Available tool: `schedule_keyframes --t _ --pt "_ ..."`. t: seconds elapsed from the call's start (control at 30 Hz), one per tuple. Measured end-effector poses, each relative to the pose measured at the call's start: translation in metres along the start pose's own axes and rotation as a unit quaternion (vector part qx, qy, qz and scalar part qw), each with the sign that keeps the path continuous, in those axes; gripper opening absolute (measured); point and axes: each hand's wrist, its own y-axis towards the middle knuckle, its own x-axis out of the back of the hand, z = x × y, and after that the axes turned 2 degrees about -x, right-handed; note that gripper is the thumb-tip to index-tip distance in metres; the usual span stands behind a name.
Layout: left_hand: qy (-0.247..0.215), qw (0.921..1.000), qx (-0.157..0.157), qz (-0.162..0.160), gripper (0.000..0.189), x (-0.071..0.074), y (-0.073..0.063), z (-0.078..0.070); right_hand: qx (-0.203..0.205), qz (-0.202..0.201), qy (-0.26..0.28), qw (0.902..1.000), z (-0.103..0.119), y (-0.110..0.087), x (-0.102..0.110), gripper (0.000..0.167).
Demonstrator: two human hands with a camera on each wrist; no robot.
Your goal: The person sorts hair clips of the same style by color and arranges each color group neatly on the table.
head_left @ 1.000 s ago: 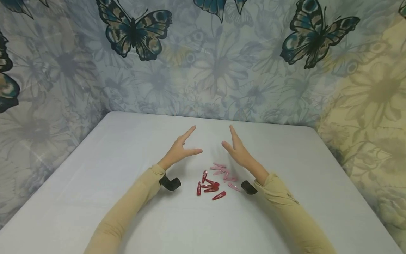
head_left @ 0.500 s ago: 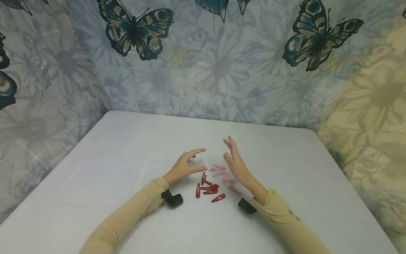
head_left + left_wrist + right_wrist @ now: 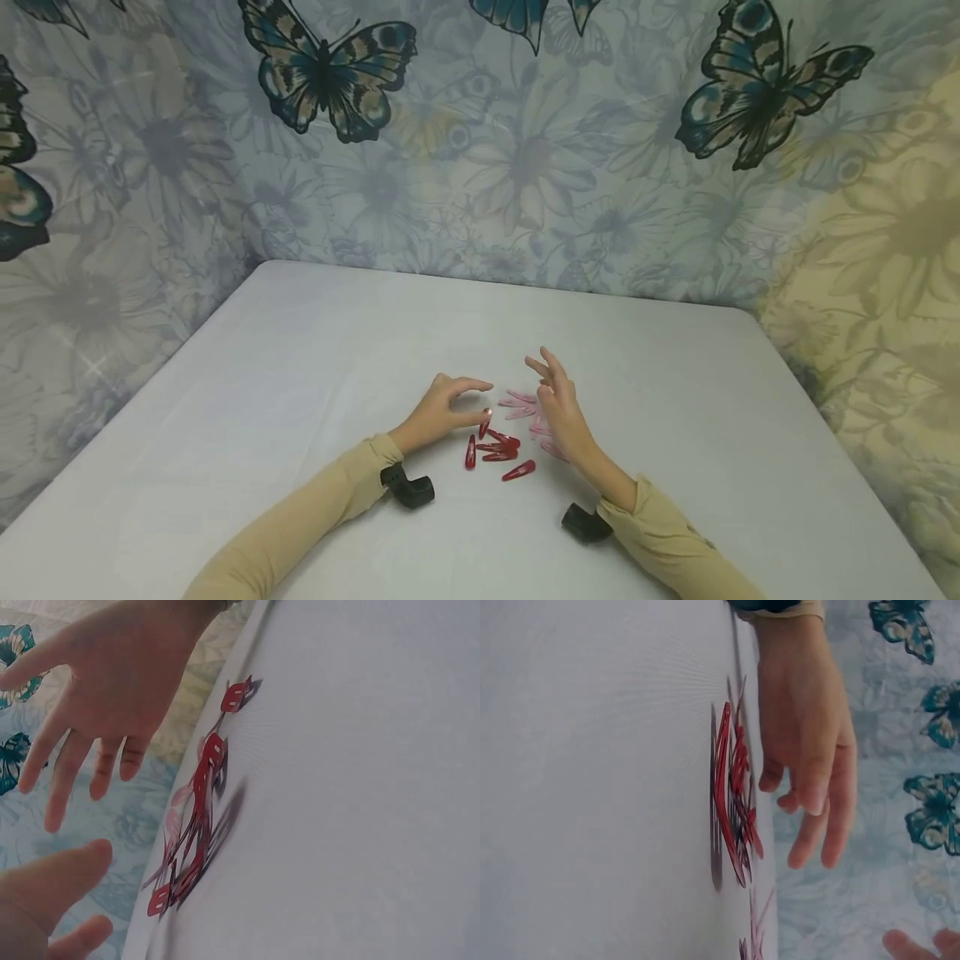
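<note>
Several red snap hair clips (image 3: 498, 447) lie loosely grouped on the white table, with several pink snap hair clips (image 3: 517, 404) just beyond and to the right. My left hand (image 3: 435, 414) hovers at the left of the red clips, fingers extended and thumb apart; its thumb overlaps one red clip in the head view, but contact cannot be told. Over the right side of the pink clips is my right hand (image 3: 564, 421), holding nothing and hiding some of them. The left wrist view shows the red clips (image 3: 202, 780) side-on below the hands.
The white table (image 3: 262, 358) reaches back to a butterfly-and-flower patterned wall covering (image 3: 525, 167). A black wrist camera (image 3: 408, 487) sits under the left wrist, another black camera (image 3: 587, 523) under the right.
Both hands have come down and nearer the person, from beyond the hair clips to beside and over them. The gap between the left thumb and fingers has narrowed. The clips lie as before.
</note>
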Motion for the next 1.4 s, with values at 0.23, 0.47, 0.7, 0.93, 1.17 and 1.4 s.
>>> schedule_keyframes --t 0.23,0.47,0.7,0.93,1.17,1.4 --pt "0.086 0.9937 -0.066 -0.026 0.035 -0.007 0.000 0.005 -0.023 0.003 -0.126 0.9918 -0.009 -0.004 0.000 0.045" --pt "0.085 0.9946 -0.040 -0.043 0.034 -0.009 -0.001 0.000 -0.007 -0.009 -0.175 0.9845 -0.011 -0.004 -0.001 0.019" --pt "0.117 0.9922 -0.016 -0.039 0.033 -0.015 0.000 0.000 -0.018 0.027 -0.216 0.9758 -0.015 -0.005 0.001 0.013" --pt "0.128 0.9913 0.003 -0.033 0.036 -0.016 -0.001 0.000 -0.041 0.060 -0.229 0.9706 -0.011 -0.006 0.001 0.015" --pt "0.114 0.9926 0.028 -0.032 0.035 -0.018 -0.003 0.001 -0.049 0.082 -0.243 0.9654 -0.011 -0.006 0.002 0.016" --pt "0.118 0.9925 0.021 -0.026 0.028 -0.015 -0.002 0.001 -0.046 0.095 -0.262 0.9593 -0.012 -0.006 0.001 0.010"
